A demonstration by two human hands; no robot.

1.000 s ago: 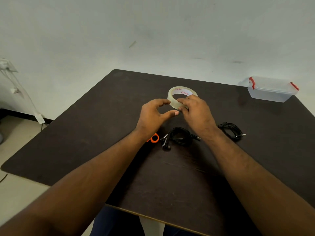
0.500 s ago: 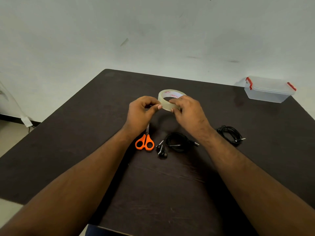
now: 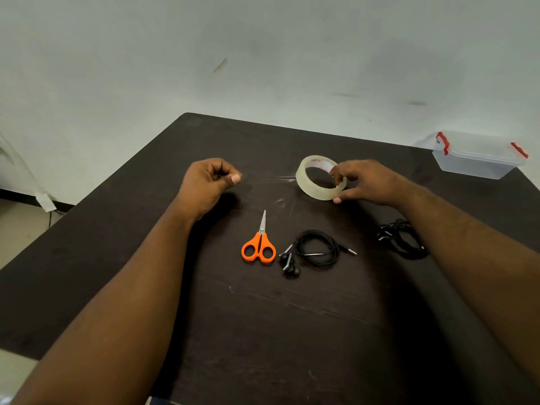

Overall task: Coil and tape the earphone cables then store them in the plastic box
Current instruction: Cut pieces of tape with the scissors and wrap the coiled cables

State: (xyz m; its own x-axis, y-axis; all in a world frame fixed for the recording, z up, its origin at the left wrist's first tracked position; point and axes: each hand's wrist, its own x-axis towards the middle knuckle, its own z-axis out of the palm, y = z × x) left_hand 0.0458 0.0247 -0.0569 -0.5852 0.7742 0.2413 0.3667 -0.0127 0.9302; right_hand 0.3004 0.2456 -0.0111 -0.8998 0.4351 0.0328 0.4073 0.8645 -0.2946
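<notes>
- Since half a second earlier your hands had come apart: they'd been bunched together on the tape roll (image 3: 320, 177), and now your left hand (image 3: 208, 182) sat well off to the left of it.
- Left hand was curled up, thumb pressed against the fingers in a pinch. There was a faint clear streak between it and the roll, so I'd guess you had the tape end, but honestly I couldn't tell for sure.
- Right hand (image 3: 366, 182) gripped the tape roll, fingers hooked over its rim and thumb underneath, holding it tilted above the table (image 3: 117, 244).
- One earphone cable (image 3: 317, 249) lay coiled on the table in front of you, untaped, just right of the orange scissors (image 3: 259, 247). The second earphone cable (image 3: 400, 239) was a looser bundle partly under your right forearm.
- The plastic box (image 3: 479, 159) sat at the far right corner with its lid on, well away from everything.
- What could've gone wrong, my guess: a long floppy strip folds back and sticks to itself or the table before you cut it.
- Both hands were busy, so reaching for the scissors meant letting something go.
- Also that forearm could've dragged the second bundle loose.
</notes>
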